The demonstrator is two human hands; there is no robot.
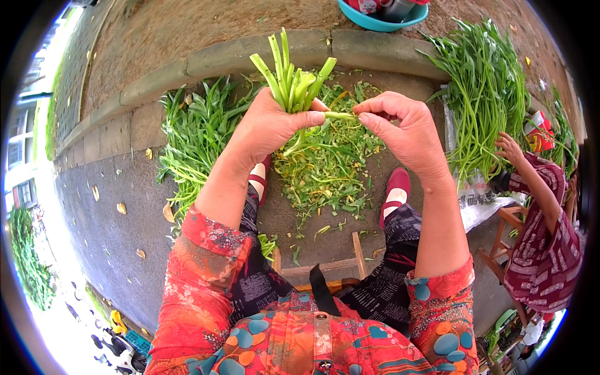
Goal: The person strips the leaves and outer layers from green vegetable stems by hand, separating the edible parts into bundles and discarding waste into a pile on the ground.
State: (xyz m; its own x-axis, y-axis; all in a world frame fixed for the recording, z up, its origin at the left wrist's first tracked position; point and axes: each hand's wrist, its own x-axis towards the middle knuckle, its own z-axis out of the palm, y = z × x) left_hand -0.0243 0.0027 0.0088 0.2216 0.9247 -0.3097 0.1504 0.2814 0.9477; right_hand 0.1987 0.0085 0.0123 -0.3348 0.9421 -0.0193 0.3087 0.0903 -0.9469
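Note:
A bunch of thick green stems, like water spinach [289,84], stands with its cut ends up in my left hand [269,122], whose fingers wrap round it. One stem [339,115] sticks out sideways from the bunch toward the right. My right hand [403,125] pinches the far end of that stem between thumb and fingertips. Below both hands, a heap of torn leaves and bits of stem [325,169] covers the ground between my feet. A pile of leafy greens [197,137] lies to the left of my left hand.
A concrete kerb [375,53] runs across the far side, with a blue basin [375,24] behind it. At right, a tall heap of long-stemmed greens [484,94] rests near a white sack [478,200]. Another person in a maroon patterned garment [547,237] reaches toward that heap.

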